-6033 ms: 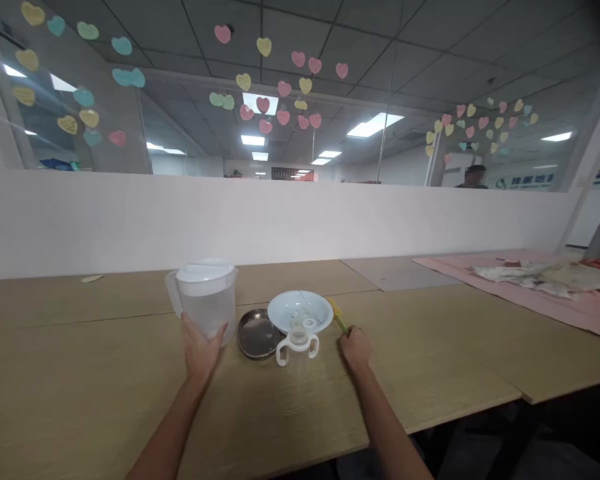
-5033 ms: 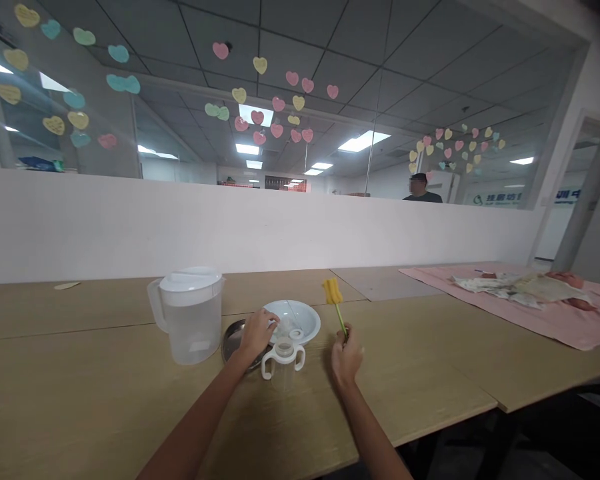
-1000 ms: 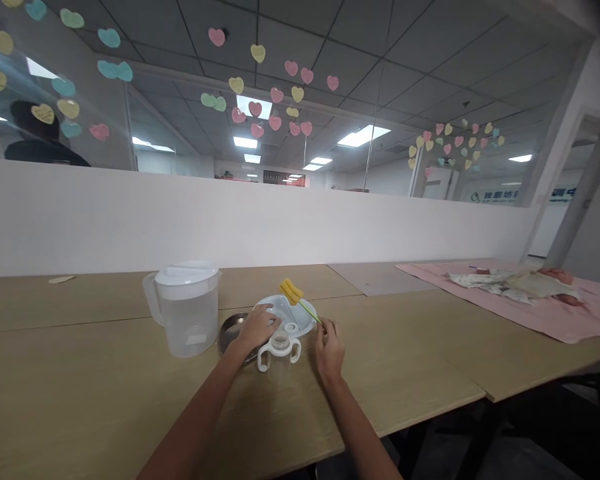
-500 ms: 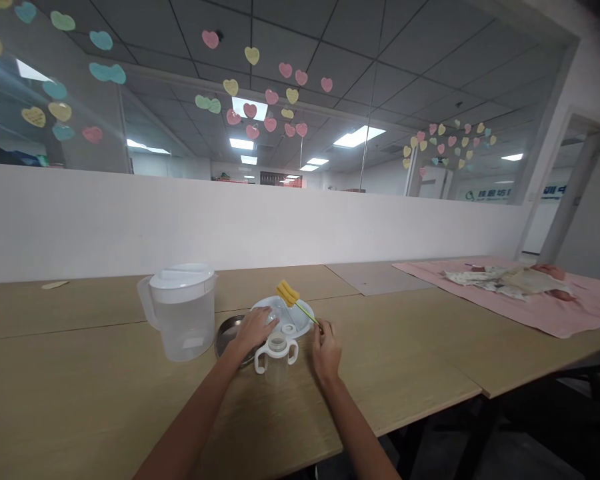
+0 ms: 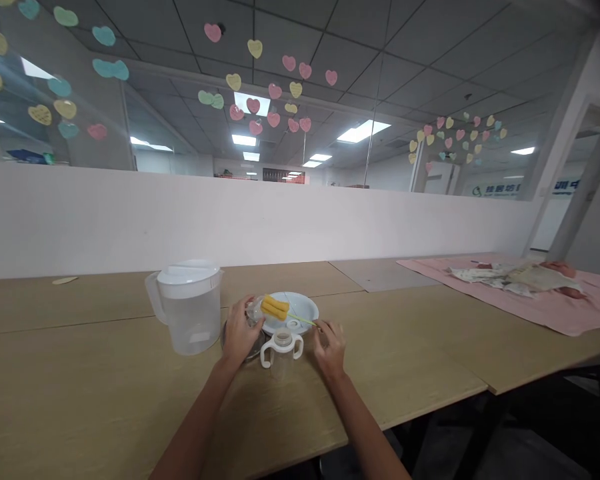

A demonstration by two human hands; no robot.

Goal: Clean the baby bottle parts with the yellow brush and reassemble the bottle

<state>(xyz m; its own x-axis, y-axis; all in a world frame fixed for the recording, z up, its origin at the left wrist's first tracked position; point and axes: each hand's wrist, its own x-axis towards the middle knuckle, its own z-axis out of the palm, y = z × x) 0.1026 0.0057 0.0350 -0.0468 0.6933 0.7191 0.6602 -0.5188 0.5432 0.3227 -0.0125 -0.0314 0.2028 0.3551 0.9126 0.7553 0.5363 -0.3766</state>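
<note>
An office or training room, judging by the ceiling panel lights point(image 5: 364, 131), glass partition point(image 5: 180, 100) and wall lettering point(image 5: 503, 189).

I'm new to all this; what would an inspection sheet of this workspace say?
Surface: wooden table, seams visible.
Things in use: clear piece and yellow brush.
Clutter: upright two-handled bottle, bowl, partly hidden dish and lidded jug; pink cloth far right, fabric items on it.
Hands: left hand grips the clear piece; right hand holds the brush's stem.
Cables: nothing seen.
Surroundings: white wall, glass above with heart notes.
</note>
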